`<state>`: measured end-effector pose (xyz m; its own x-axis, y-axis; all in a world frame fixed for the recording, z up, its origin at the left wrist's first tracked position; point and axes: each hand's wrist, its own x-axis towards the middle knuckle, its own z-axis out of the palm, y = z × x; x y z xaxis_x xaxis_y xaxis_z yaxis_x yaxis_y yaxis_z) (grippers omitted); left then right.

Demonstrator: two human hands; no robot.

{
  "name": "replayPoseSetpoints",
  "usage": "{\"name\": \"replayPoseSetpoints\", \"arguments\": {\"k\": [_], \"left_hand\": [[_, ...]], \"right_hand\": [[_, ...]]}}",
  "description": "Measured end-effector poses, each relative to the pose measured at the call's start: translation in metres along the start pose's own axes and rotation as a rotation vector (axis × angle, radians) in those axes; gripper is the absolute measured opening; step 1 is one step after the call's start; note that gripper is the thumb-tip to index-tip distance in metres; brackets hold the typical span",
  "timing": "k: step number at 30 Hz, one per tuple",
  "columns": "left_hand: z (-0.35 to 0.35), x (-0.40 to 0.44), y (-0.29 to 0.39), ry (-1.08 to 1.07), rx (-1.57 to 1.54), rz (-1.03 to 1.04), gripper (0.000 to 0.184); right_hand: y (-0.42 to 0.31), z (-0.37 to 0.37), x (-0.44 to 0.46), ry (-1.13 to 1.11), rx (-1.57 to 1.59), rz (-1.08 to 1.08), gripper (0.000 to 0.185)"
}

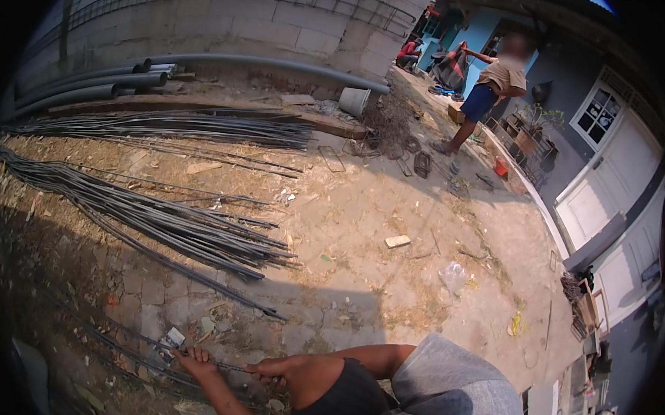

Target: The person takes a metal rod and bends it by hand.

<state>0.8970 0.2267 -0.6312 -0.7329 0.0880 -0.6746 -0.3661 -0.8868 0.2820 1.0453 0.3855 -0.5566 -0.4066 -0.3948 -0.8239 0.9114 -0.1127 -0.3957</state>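
Note:
Near the bottom, my left hand [194, 362] is closed around a thin dark metal rod [229, 366] close to the ground. My right hand [272, 369] grips the same rod a little to the right, its fingers partly in shadow. The rod runs off to the left, beside more dark rods [144, 362] lying on the ground. A small pale object [172, 338] is just beyond my left hand. My bent knee [313, 385] is beside my right hand.
Large bundles of rods [176, 215] [202, 128] lie ahead. Grey pipes [264, 65] and a bucket [354, 101] are along the block wall. A person [494, 85] stands at the upper right; another person [409, 53] crouches farther back. A light block [398, 241] lies mid-ground.

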Motion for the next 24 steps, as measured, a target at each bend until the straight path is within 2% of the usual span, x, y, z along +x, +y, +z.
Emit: {"name": "replayPoseSetpoints", "arguments": {"k": [4,7,10,13,24], "left_hand": [[-0.004,0.007,-0.003,0.108,0.071,0.036,0.044],[-0.009,0.018,-0.006,0.209,0.184,0.099,0.045],[-0.012,0.021,-0.006,0.267,0.244,0.090,0.044],[-0.009,0.014,-0.007,0.279,0.266,0.106,0.045],[-0.003,0.008,-0.008,0.264,0.214,0.131,0.040]], "right_hand": [[-0.011,0.012,-0.024,-0.035,-0.002,-0.036,0.051],[0.003,0.003,-0.007,-0.085,0.049,-0.012,0.050],[-0.002,0.015,-0.015,0.102,0.008,0.033,0.050],[0.003,-0.003,0.000,-0.087,0.033,0.060,0.048],[0.018,-0.005,0.013,0.029,0.063,0.018,0.048]]}}
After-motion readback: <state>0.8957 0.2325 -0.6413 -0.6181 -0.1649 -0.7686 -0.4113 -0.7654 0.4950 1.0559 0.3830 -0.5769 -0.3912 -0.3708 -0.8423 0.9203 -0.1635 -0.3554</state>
